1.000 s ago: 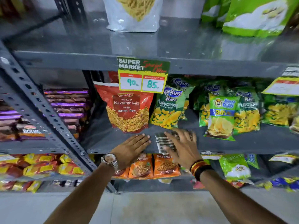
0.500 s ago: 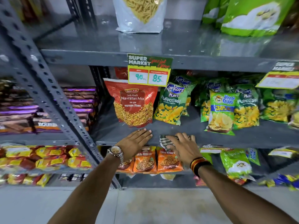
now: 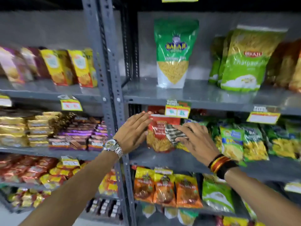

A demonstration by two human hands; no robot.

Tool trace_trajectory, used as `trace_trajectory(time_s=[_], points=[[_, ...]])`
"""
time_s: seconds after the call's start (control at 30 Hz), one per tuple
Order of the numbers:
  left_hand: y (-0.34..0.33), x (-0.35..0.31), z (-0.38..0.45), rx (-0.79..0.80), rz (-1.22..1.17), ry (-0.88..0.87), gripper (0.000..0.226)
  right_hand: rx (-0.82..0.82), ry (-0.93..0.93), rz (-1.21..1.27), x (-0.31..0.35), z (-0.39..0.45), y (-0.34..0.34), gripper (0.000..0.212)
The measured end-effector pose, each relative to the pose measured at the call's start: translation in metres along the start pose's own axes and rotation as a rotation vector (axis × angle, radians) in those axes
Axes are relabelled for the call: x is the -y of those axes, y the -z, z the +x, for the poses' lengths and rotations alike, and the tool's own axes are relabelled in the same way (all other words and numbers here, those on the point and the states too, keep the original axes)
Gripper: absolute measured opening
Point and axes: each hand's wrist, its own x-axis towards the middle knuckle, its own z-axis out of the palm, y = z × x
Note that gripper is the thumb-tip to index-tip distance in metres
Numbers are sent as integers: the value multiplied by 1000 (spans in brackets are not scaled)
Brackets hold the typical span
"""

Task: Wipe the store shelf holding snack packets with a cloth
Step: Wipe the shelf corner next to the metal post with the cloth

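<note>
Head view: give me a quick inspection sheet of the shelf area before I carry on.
Surface: grey metal shelf, front strip bare below the hands; image motion-blurred.
Job's things: striped cloth held in the right hand, raised in front of the red snack packet, off the shelf.
Clutter: green and yellow snack packets along the same shelf; yellow price tag clipped above.
Grippers: left hand open and flat, beside the red packet; right hand closed on the cloth.
Cables: nothing seen.
Surroundings: green Balaji pouch on the shelf above; orange packets below; perforated upright post to the left.
</note>
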Motion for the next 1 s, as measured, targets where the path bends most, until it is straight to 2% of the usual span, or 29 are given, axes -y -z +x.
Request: trace_trajectory(time_s=[0.23, 0.43, 0.7, 0.83, 1.0], points=[[121, 64, 80, -104, 288, 64, 54, -220, 49, 155, -7, 104, 70, 44], [184, 102, 128, -15, 544, -9, 59, -146, 129, 147, -14, 171, 69, 45], [196, 145, 152, 9, 672, -209, 60, -87, 188, 102, 11, 224, 35, 49], [189, 174, 154, 5, 707, -276, 62, -67, 158, 43, 26, 259, 16, 46], [171, 197, 151, -64, 759, -346, 63, 68, 54, 45, 41, 318, -6, 46]])
